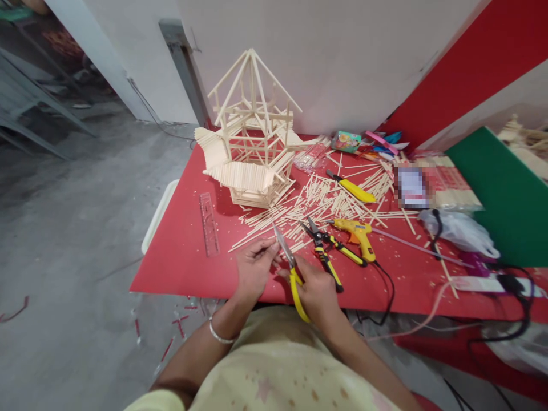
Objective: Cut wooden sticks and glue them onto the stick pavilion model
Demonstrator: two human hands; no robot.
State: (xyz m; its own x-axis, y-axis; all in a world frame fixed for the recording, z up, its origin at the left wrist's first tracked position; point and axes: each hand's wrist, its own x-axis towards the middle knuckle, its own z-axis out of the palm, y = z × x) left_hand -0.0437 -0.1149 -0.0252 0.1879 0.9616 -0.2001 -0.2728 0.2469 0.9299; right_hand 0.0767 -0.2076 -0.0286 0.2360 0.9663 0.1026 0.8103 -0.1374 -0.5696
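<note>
My right hand (315,286) grips yellow-handled scissors (295,279), their blades pointing up and away from me. Beside the blades, my left hand (253,267) has its fingertips pinched together; whatever is between them is too small to make out. Loose thin wooden sticks (329,197) lie spread just beyond both hands. Further back stands a house-like model (250,174) built from such sticks, with an open pointed roof frame above slatted lower eaves.
Right of my hands lie pliers (323,251), a yellow glue gun (357,234) with its cord and a yellow cutter knife (353,187). A clear ruler (209,224) is on the left of the red table (171,251). A plastic bag (462,231) and a green board (503,194) are far right.
</note>
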